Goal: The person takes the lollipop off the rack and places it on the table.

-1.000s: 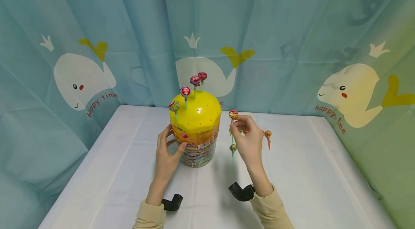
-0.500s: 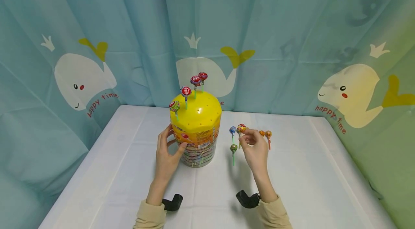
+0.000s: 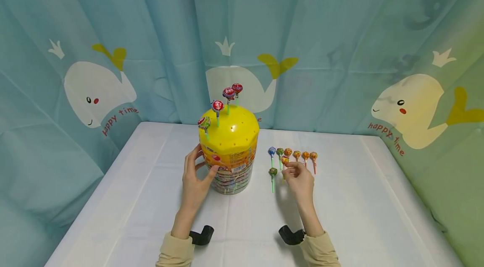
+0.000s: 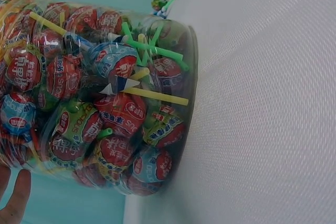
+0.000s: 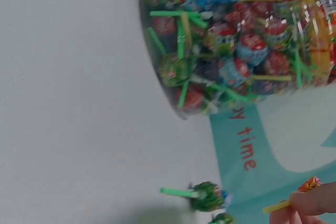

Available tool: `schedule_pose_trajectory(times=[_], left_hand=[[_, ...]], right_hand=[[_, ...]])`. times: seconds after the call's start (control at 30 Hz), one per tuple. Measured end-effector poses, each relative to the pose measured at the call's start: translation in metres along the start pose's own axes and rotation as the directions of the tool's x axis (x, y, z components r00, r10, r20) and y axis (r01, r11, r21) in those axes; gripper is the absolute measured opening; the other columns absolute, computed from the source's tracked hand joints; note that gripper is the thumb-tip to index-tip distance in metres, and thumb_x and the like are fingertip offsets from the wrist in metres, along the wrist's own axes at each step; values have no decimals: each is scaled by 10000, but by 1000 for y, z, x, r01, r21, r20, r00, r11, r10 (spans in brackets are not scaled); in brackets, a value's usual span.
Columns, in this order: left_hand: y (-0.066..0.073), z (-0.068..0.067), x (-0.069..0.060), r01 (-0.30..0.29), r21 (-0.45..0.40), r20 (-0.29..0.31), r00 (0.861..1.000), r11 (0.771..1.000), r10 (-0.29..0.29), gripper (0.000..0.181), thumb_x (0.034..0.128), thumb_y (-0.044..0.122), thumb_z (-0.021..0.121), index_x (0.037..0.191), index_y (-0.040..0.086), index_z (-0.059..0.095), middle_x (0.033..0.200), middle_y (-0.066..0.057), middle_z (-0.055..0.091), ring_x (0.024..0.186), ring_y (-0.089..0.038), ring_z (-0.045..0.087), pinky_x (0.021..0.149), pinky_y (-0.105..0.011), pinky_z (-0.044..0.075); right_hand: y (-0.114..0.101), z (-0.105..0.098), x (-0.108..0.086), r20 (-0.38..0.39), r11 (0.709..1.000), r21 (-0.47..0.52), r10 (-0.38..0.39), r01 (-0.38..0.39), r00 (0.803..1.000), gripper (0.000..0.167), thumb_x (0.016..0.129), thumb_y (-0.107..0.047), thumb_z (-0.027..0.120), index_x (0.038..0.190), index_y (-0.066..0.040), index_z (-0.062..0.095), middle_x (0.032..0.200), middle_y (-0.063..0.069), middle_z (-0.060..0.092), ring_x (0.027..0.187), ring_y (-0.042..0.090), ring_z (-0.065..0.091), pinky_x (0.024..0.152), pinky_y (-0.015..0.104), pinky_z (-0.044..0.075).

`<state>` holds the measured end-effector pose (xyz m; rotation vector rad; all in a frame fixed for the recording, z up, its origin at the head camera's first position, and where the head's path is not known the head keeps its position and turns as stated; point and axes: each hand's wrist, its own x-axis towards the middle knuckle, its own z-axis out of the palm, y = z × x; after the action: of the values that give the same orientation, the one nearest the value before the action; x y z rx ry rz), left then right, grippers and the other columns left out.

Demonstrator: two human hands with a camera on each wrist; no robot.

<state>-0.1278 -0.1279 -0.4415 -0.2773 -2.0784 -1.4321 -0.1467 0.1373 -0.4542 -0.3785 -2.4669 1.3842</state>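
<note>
A clear jar [image 3: 233, 181] packed with wrapped lollipops stands upright on the table under a yellow lid [image 3: 238, 132] with small holes. Several lollipops [image 3: 217, 106] stick up from the lid's left side. My left hand [image 3: 193, 185] grips the jar's left side, its thumb on the front; only some fingers [image 4: 20, 195] show in the left wrist view. To the jar's right, my right hand [image 3: 301, 181] pinches a lollipop with a red-yellow wrapper [image 3: 285, 160] by its yellow stick [image 5: 275, 206], just above the table. A green lollipop [image 3: 273, 171] lies left of that hand.
Behind the right hand, several lollipops lie in a row, from a blue one [image 3: 272, 150] to an orange one [image 3: 314, 156]. A whale-print curtain [image 3: 321, 48] hangs behind the white table [image 3: 359, 200]. Black wrist mounts [image 3: 291, 235] jut from both wrists.
My right hand has carried the red-yellow lollipop right and down from beside the lid to the front of the row, uncovering more of the row. My left hand stays on the jar.
</note>
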Motion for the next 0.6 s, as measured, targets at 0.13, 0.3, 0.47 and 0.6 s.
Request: schedule_pose_trajectory(times=[0.13, 0.3, 0.47, 0.6], left_hand=[[1, 0, 0, 5, 0, 1, 1000, 1000, -5, 761, 759, -80, 707, 1434, -48, 357, 1351, -265, 439, 1217, -186, 444, 919, -431, 501], [-14, 0, -1, -3, -13, 0, 1000, 1000, 3, 777, 783, -17, 723, 1465, 74, 363, 1379, -161, 452, 1236, -43, 429, 944, -277, 500], [-2, -2, 0, -15, -24, 3, 1000, 1000, 15, 744, 794, -24, 708, 1454, 34, 368, 1366, -199, 452, 1222, -79, 446, 940, -307, 508], [20, -5, 2, -4, -9, 7, 1000, 1000, 4, 722, 771, -85, 693, 1417, -73, 368, 1336, -285, 443, 1209, -155, 448, 915, -436, 505]], right_hand=[[7, 2, 1, 16, 999, -30, 18, -17, 1000, 204, 786, -57, 700, 987, -19, 688, 815, 153, 719, 633, 82, 568, 658, 244, 419], [12, 2, 4, 45, 995, -94, 39, -34, 998, 184, 780, -77, 691, 949, -5, 697, 750, 134, 711, 585, 86, 561, 620, 264, 414], [16, 3, 6, 70, 988, -141, 75, -65, 995, 182, 771, -71, 670, 931, 9, 703, 726, 118, 698, 586, 133, 572, 584, 256, 392], [19, 4, 7, 89, 983, -166, 99, -83, 991, 182, 767, -67, 656, 923, 9, 707, 744, 120, 707, 590, 162, 595, 580, 263, 397]])
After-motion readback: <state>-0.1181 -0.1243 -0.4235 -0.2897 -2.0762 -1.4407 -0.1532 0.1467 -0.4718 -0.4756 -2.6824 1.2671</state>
